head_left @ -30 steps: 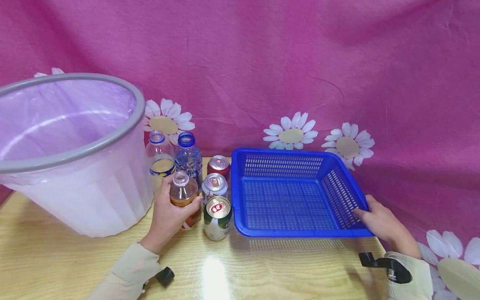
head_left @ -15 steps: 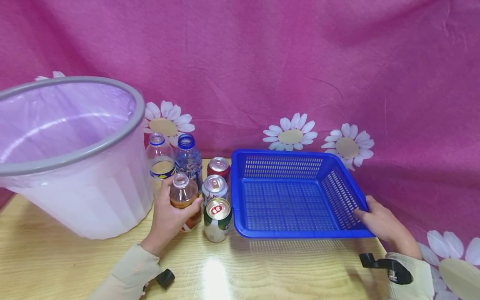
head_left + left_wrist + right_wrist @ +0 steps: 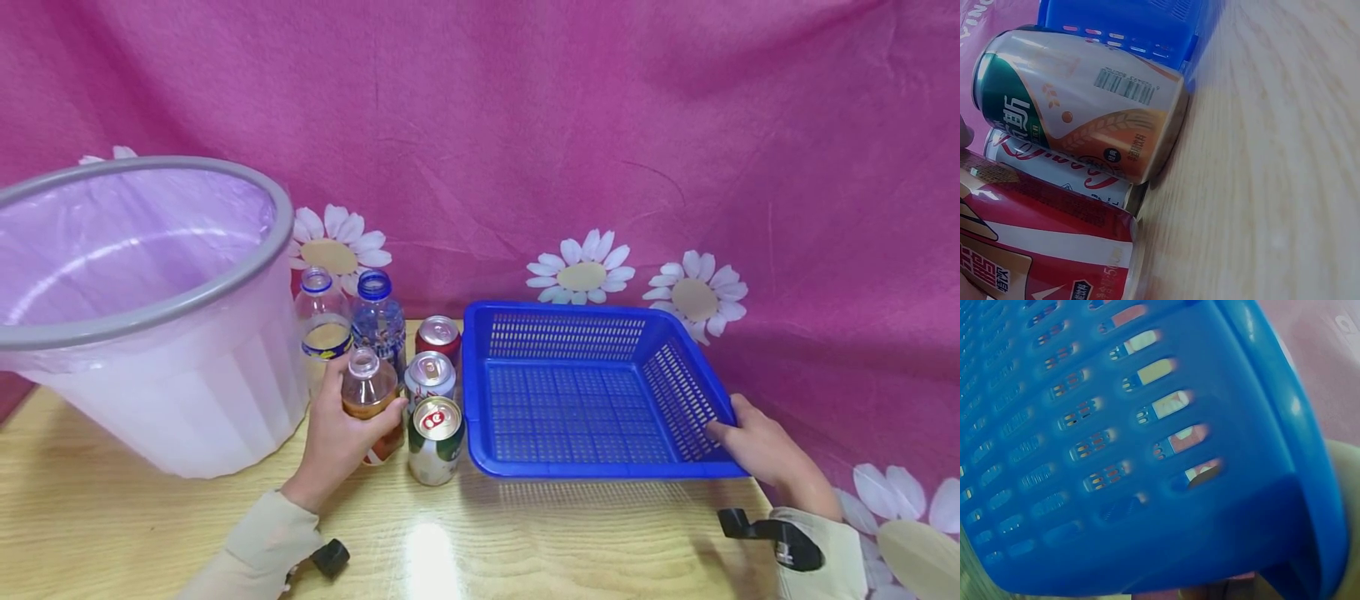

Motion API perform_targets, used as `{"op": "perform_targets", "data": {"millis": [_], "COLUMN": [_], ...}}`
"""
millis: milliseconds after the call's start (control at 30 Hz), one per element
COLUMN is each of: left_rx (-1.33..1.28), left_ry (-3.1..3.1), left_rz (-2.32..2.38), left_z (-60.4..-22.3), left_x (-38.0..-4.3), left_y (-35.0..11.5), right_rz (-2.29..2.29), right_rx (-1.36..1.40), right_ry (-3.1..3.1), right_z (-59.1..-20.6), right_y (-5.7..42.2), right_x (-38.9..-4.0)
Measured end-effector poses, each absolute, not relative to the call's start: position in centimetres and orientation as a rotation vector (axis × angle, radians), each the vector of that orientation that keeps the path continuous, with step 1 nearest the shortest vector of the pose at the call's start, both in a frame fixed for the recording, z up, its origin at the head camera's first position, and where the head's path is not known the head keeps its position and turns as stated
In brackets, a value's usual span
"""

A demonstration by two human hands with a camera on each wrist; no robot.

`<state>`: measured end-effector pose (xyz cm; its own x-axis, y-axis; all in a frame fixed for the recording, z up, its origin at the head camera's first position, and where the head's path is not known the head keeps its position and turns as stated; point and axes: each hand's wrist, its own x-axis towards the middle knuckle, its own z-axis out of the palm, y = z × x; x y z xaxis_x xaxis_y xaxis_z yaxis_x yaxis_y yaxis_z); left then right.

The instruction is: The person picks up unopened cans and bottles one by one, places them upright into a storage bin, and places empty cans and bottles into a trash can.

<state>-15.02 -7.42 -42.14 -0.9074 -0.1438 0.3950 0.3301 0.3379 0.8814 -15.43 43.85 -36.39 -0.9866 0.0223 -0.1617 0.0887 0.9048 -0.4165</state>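
My left hand point(image 3: 336, 437) grips an uncapped clear plastic bottle point(image 3: 371, 398) with a red and brown label, thumb on its right side. The bottle stands upright on the table; its red label point(image 3: 1054, 247) fills the lower left of the left wrist view. Just right of it a gold-topped green and white can point(image 3: 435, 454) stands in front of a silver can point(image 3: 430, 375) and a red can point(image 3: 438, 336). My right hand point(image 3: 772, 450) holds the right rim of a blue plastic basket point(image 3: 600, 468), thumb inside. Perforated basket wall point(image 3: 1235, 419) fills most of the right wrist view.
Two more uncapped bottles stand behind the left hand: one with a yellow and blue label point(image 3: 327, 342), one with a blue neck point(image 3: 375, 287). A large white bin point(image 3: 202, 400) with a purple liner is at left. A pink flowered cloth point(image 3: 480, 125) hangs behind the wooden table point(image 3: 600, 542).
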Motion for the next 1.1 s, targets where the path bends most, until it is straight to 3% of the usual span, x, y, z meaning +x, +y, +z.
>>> {"op": "perform_targets", "data": {"millis": [1100], "left_rx": [-0.225], "left_ry": [-2.267], "left_rz": [-1.535], "left_z": [-40.7], "left_x": [-14.2], "left_y": [-7.7], "right_rz": [-0.659], "right_rx": [0.095], "right_ry": [2.924], "right_z": [-36.5], "right_y": [43.9], "right_x": [-15.4]}}
